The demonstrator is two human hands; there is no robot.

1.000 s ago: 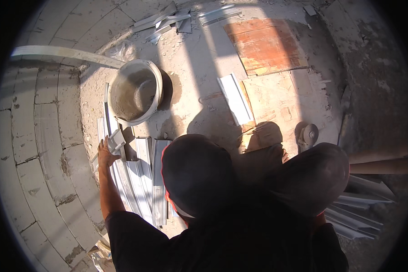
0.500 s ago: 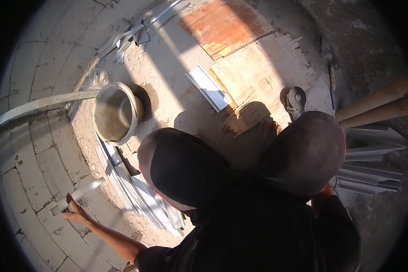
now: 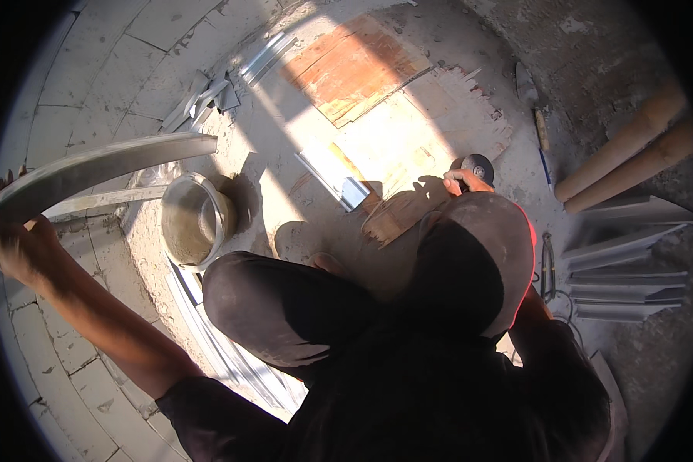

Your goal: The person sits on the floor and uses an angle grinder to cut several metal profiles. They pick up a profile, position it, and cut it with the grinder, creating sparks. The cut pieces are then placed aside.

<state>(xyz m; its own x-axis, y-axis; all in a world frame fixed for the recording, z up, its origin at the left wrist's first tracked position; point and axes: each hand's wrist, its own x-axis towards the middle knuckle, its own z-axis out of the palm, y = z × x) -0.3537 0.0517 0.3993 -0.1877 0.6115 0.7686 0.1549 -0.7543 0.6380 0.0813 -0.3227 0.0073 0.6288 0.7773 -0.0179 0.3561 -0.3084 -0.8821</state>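
Head view: left hand (image 3: pixel 19 246), arm outstretched, grip closed around metal strip (image 3: pixel 100 171); right hand (image 3: pixel 463 182) grips angle grinder (image 3: pixel 479 165).

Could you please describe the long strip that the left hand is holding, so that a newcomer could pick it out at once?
Start at the round grey bucket standing on the dusty floor by the block wall. Up and to its left, the left hand grips one end of a long pale metal strip. Unlike the other strips lying flat on the floor, this one is lifted in the air and reaches across above the bucket.
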